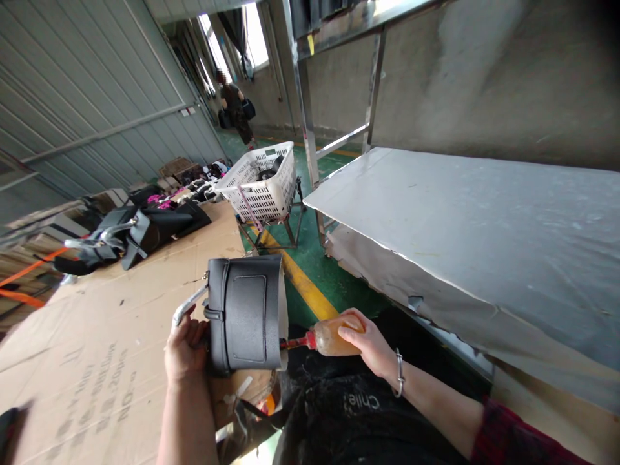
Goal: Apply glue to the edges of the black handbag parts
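A black handbag (pixel 249 316) lies on its side at the near edge of the cardboard, its open end facing right and showing a pale lining. My left hand (pixel 186 345) is closed at the bag's left end, around the wrapped handle; part of its fingers is hidden behind the bag. In my right hand (pixel 365 336) is a squeeze bottle (pixel 334 337) with amber contents and a red nozzle. The nozzle points left, its tip at the rim of the bag's open end. Whether the tip touches the rim I cannot tell.
Cardboard (pixel 145 310) covers the left work surface, with more black bags (pixel 145 232) farther back. A white plastic basket (pixel 264 194) stands on a metal frame ahead. At right is a grey-covered table (pixel 460 213). A person (pixel 236 106) carrying dark bags is in the distance.
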{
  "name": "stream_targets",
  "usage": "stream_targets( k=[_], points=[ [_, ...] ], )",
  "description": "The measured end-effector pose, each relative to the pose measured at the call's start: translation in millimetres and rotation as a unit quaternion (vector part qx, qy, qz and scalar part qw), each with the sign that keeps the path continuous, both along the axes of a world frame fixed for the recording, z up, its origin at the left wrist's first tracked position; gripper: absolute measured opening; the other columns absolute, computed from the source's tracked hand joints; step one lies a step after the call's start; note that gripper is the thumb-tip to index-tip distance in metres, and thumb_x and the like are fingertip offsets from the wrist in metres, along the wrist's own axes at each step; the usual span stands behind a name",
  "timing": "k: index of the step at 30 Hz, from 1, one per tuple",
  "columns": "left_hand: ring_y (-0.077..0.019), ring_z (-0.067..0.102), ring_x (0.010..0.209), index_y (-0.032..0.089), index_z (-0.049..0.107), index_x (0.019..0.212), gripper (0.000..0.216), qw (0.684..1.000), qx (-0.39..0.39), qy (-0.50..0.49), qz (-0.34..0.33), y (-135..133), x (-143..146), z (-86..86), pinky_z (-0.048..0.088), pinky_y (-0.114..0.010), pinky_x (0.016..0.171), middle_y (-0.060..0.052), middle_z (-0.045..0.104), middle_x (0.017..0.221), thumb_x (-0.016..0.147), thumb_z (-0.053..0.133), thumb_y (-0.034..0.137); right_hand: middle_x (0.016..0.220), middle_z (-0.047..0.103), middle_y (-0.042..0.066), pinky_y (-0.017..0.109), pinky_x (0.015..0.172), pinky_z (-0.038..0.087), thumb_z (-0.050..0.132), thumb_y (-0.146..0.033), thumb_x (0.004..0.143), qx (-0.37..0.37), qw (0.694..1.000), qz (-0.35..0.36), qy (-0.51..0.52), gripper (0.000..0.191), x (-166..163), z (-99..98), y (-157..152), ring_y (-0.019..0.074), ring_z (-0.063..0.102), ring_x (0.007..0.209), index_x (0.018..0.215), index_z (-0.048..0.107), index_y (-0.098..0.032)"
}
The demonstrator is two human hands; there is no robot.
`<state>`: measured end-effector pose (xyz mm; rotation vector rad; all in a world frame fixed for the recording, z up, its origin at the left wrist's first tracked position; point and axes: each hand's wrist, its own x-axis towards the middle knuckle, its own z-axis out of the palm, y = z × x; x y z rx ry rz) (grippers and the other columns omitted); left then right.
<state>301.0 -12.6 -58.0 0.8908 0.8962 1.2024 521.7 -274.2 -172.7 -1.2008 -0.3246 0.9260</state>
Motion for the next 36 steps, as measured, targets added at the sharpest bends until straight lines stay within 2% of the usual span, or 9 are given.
stream_targets(
  k=[4,9,13,21,28,36],
  points=[
    [-0.0023,0.020,0.033,0.013,0.071,0.081,0.026,1.000,0.001,-0.002,0.004,-1,0,-0.1,0.028,-0.014,0.039,0.012,0.032,0.034,0.059,0.080,0.022,0.075,0.063,0.001,0.034,0.069,0.043,0.087,-0.054,0.057,0.000,1.000,0.026,0.012,0.049,-2,-3.2,-6,0.0217,0.057,0.073,0.086,0.063,-0.022],
    [-0.0022,0.022,0.033,0.013,0.071,0.081,0.027,1.000,0.001,-0.002,0.007,-3,2,2.4,0.032,-0.013,0.040,0.011,0.032,0.033,0.057,0.080,0.022,0.079,0.065,0.002,0.034,0.071,0.045,0.084,-0.053,0.063,-0.006,1.000,-0.026,-0.013,0.046,3,-8.0,-6,0.0222,0.058,0.076,0.089,0.062,-0.022],
    [-0.0020,0.022,0.033,0.013,0.071,0.080,0.028,1.000,0.001,0.002,0.006,-2,2,2.7,0.033,-0.013,0.041,0.012,0.032,0.034,0.055,0.080,0.021,0.081,0.065,0.002,0.033,0.072,0.046,0.084,-0.055,0.062,-0.008,0.999,-0.044,-0.010,0.049,5,-3.6,-1,0.0226,0.059,0.078,0.090,0.061,-0.021],
    [-0.0028,0.021,0.034,0.014,0.070,0.083,0.025,1.000,0.011,0.014,-0.001,1,-3,-2.0,0.031,-0.014,0.042,0.012,0.032,0.035,0.060,0.077,0.021,0.076,0.064,-0.001,0.031,0.069,0.044,0.086,-0.052,0.061,0.022,0.999,0.024,0.007,0.047,-2,-2.1,-1,0.0191,0.058,0.073,0.087,0.062,-0.021],
    [-0.0028,0.023,0.034,0.013,0.070,0.082,0.023,1.000,0.008,0.012,-0.005,-1,-1,-0.7,0.030,-0.013,0.041,0.011,0.033,0.035,0.061,0.075,0.021,0.077,0.064,0.000,0.031,0.070,0.045,0.084,-0.052,0.062,-0.006,0.999,-0.037,-0.012,0.046,5,4.6,6,0.0202,0.058,0.075,0.086,0.062,-0.020],
    [-0.0026,0.023,0.033,0.013,0.071,0.081,0.024,1.000,0.009,0.011,-0.001,-2,0,1.1,0.033,-0.013,0.041,0.011,0.033,0.034,0.059,0.077,0.020,0.076,0.063,-0.001,0.031,0.069,0.043,0.085,-0.051,0.062,0.019,1.000,0.021,-0.007,0.047,1,2.9,-1,0.0189,0.057,0.073,0.089,0.061,-0.020]
  ],
)
